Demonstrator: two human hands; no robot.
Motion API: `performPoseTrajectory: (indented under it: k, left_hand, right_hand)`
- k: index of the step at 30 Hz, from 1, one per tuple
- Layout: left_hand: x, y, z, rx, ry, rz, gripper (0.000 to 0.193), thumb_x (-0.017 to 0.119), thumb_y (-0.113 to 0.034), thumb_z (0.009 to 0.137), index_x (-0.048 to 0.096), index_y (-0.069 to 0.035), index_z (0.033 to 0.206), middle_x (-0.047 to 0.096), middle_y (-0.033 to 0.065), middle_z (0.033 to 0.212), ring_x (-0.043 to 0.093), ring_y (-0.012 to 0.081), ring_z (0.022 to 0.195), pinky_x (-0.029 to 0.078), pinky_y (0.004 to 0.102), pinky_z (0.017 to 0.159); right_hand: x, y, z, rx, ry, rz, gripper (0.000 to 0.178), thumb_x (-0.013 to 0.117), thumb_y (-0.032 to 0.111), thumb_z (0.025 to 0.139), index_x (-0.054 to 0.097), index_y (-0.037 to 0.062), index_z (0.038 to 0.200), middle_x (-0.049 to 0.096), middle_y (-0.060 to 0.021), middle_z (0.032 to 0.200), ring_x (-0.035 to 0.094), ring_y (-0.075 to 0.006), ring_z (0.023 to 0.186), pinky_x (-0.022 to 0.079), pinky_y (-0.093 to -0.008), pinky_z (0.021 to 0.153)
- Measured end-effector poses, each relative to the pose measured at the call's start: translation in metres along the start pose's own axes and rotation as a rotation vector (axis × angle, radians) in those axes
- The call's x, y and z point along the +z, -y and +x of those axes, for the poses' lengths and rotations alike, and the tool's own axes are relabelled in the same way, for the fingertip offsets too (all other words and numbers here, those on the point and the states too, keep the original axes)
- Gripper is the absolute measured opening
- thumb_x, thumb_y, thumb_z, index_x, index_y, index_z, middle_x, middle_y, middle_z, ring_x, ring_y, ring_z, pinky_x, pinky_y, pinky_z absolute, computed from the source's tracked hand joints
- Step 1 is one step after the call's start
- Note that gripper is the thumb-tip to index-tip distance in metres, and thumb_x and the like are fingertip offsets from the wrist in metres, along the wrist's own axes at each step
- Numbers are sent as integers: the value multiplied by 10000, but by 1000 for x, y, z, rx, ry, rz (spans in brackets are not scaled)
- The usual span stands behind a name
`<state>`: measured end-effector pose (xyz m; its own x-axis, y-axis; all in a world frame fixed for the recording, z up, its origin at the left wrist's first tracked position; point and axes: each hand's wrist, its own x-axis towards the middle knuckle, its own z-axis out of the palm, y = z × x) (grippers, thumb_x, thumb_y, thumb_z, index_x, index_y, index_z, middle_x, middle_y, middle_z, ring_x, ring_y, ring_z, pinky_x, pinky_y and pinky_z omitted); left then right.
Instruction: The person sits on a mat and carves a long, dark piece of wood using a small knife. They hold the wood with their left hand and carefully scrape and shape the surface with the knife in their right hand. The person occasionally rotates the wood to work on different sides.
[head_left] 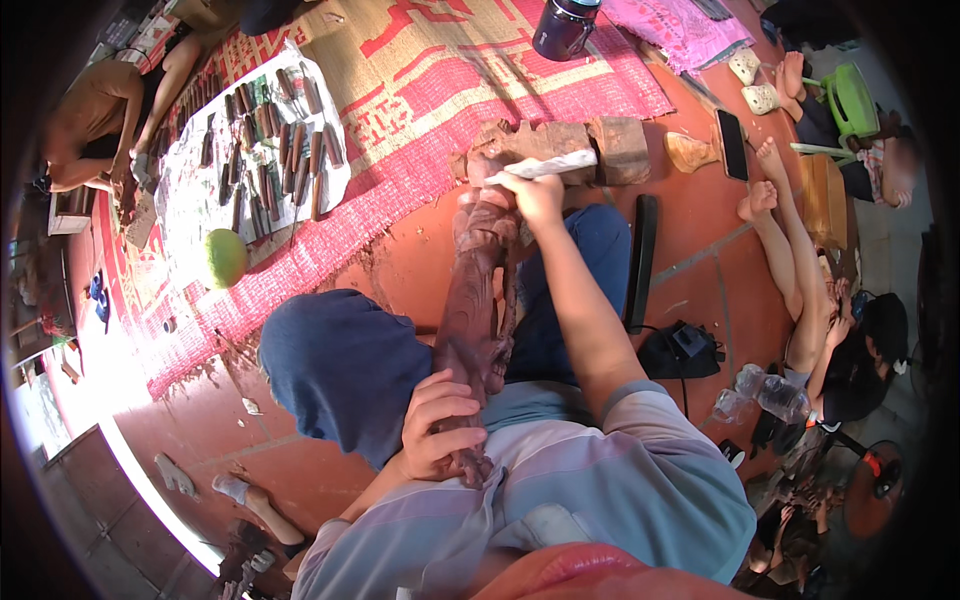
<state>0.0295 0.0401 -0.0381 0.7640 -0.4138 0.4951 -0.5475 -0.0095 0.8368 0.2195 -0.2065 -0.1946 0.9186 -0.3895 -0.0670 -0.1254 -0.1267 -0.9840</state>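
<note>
A long reddish-brown wood carving [470,290] lies across my lap, its far end against a rough wooden block [620,150]. My left hand [440,425] is wrapped around the near end of the carving, close to my chest. At the far end my right hand [538,195] is closed on a white, stick-shaped tool [560,164]. The tool lies nearly level over the carving, its left tip at the carved surface. Whether it has a blade or a rough face I cannot make out.
Several chisels [300,160] lie on a white sheet [330,100] over a patterned mat [420,90]. A green round fruit [224,258] rests beside them. At right are a wooden mallet [690,152], a phone [732,145] and plastic bottles [780,395]. Other people sit left and right.
</note>
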Motion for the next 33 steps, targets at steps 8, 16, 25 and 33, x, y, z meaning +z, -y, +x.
performPoseTrajectory:
  k: [8, 16, 25, 33]
  left_hand:
    - [-1, 1, 1, 10, 1, -19, 347, 757, -324, 712, 644, -132, 977, 552, 124, 1086, 564, 341, 982, 419, 530, 902]
    - [0, 2, -1, 15, 1, -11, 348, 746, -347, 724, 649, -128, 976, 555, 128, 1084, 562, 334, 987, 415, 531, 908]
    - [0, 2, -2, 0, 8, -10, 367, 759, -346, 706, 646, -133, 983, 556, 128, 1087, 559, 336, 986, 407, 528, 916]
    - [2, 3, -5, 13, -18, -6, 338, 750, -330, 718, 646, -128, 969, 556, 124, 1084, 558, 334, 990, 415, 531, 910]
  right_hand:
    - [11, 4, -6, -77, -96, -239, 147, 741, 92, 708, 662, 13, 803, 659, -46, 744, 602, -127, 698, 469, -279, 654]
    - [-13, -24, 0, 22, -62, 137, 96, 717, 56, 758, 638, 27, 803, 625, -36, 728, 563, -99, 672, 440, -223, 584]
    - [-28, -37, 9, 73, 32, 254, 125, 724, 59, 739, 645, 7, 822, 656, -39, 759, 580, -102, 687, 461, -248, 653]
    - [-25, -32, 11, 169, 34, 357, 97, 706, 42, 768, 642, 10, 834, 624, -40, 738, 580, -97, 679, 441, -206, 611]
